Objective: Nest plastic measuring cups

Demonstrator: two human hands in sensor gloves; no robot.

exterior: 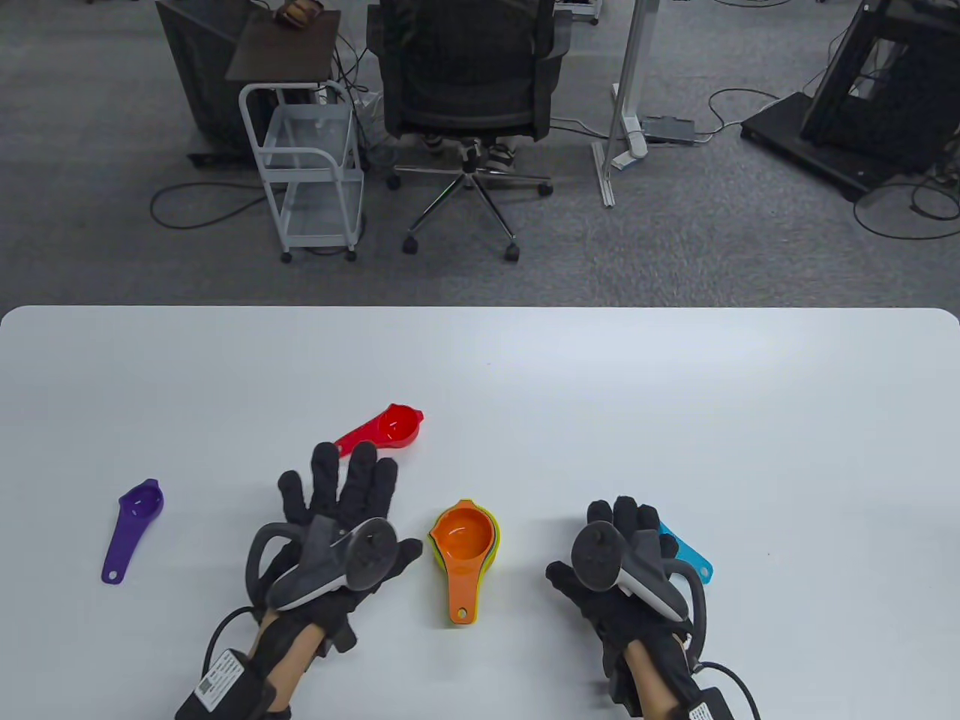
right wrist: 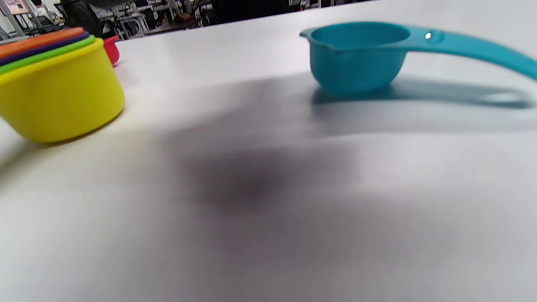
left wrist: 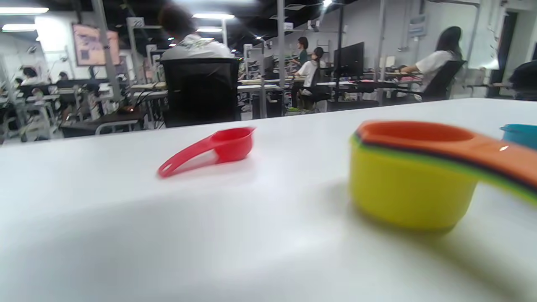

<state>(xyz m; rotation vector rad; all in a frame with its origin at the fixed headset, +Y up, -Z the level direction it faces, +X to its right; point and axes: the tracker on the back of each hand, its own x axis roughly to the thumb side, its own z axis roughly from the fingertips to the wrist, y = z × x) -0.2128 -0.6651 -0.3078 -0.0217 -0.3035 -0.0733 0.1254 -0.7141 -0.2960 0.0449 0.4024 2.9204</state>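
A nested stack of cups with the orange cup on top and a yellow cup at the bottom stands between my hands; it also shows in the right wrist view. A red cup lies just beyond my left hand, whose fingers are spread flat and hold nothing. A purple cup lies at the far left. A teal cup lies under or just beyond my right hand, its handle poking out to the right. The right fingers are loosely curled over it; contact is hidden.
The white table stretches wide behind and to the right of the cups. Beyond its far edge stand an office chair and a white wire cart on grey carpet.
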